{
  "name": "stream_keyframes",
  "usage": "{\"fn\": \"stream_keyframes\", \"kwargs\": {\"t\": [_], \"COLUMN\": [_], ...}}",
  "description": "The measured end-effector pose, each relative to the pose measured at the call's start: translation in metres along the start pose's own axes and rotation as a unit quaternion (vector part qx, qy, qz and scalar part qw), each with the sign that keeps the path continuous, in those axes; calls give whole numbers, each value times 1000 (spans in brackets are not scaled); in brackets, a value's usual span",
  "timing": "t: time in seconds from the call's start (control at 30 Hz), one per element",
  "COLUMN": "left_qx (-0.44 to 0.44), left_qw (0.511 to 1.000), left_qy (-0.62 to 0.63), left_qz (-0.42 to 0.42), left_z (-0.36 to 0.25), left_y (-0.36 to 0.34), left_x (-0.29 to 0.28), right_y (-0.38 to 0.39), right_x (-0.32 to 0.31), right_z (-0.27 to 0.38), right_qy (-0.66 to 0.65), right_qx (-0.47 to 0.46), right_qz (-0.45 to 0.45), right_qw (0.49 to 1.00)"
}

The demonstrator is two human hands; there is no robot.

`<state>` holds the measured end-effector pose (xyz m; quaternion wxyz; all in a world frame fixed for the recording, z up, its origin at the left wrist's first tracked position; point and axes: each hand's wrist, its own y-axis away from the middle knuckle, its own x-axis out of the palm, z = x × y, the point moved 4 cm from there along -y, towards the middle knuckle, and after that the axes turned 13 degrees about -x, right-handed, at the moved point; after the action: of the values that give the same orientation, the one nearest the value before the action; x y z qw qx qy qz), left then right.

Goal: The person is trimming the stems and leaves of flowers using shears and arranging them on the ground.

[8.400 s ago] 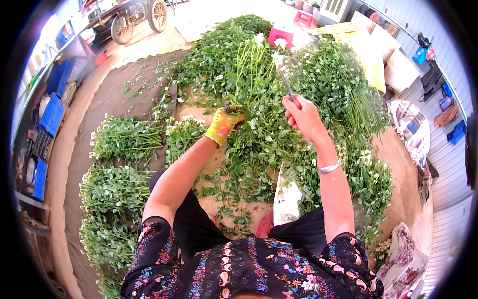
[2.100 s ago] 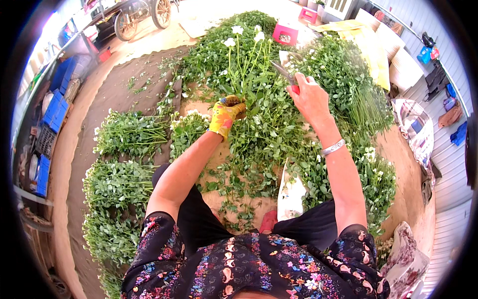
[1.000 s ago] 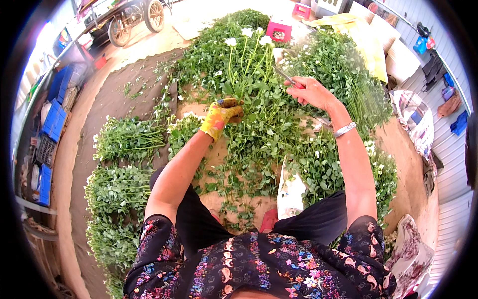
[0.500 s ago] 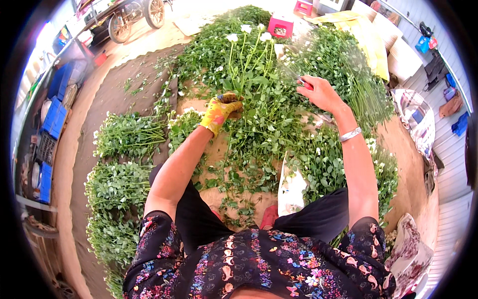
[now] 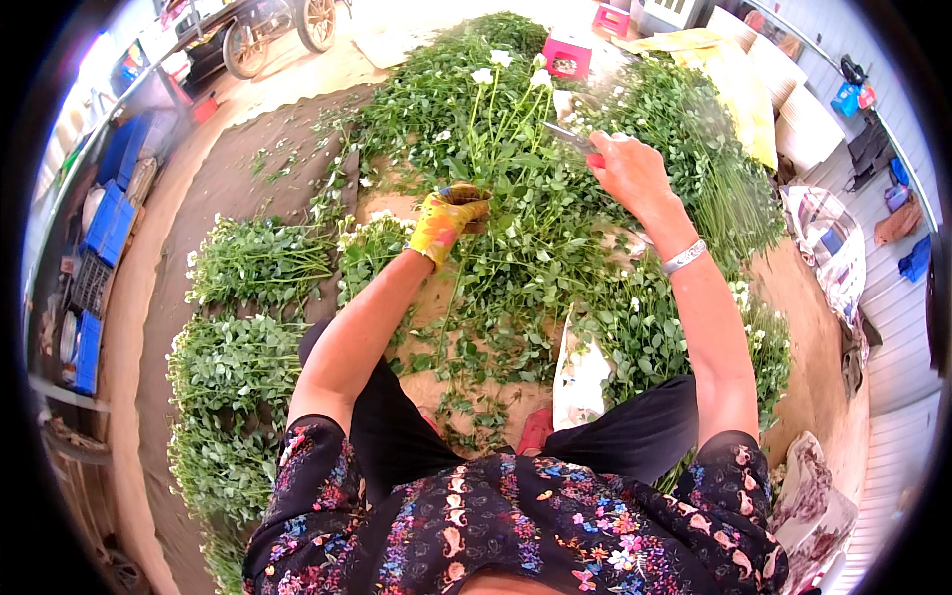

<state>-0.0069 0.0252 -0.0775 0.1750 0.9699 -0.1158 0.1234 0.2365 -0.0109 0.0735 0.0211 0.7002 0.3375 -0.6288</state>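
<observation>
My left hand [image 5: 452, 220], in a yellow patterned glove, is closed round the stems of a small bunch of white flowers [image 5: 483, 76]. The bunch stands upright above the hand, its blooms at the far end of long green stems. Bare and wearing a silver bracelet [image 5: 685, 256], my right hand [image 5: 633, 177] grips a red-handled blade [image 5: 569, 134]. Its thin metal part points left, close to the upper stems; whether it touches them I cannot tell. Loose green stems and leaves [image 5: 526, 268] lie beneath both hands.
Sorted bundles of white-flowered stems [image 5: 243, 367] lie on a dark cloth [image 5: 238, 169] at the left. More cut greenery [image 5: 684, 139] is heaped at the far right. A pink stool [image 5: 567, 58] stands beyond the heap. Blue crates [image 5: 109, 233] line the left side.
My right hand has moved slightly left and up, bringing the blade nearer the upper stems. My left hand still holds the bunch, almost in the same place.
</observation>
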Motion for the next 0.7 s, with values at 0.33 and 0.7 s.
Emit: {"fn": "stream_keyframes", "kwargs": {"t": [0.33,0.7], "left_qx": [58,223], "left_qw": [995,876], "left_qy": [73,184], "left_qz": [-17,-387], "left_z": [-14,-136], "left_y": [2,141], "left_x": [-17,-257], "right_y": [33,104], "right_x": [-4,58], "right_z": [-17,-39], "right_qy": [-123,-239], "right_qx": [59,65], "right_qz": [-62,12], "right_qw": [989,969]}}
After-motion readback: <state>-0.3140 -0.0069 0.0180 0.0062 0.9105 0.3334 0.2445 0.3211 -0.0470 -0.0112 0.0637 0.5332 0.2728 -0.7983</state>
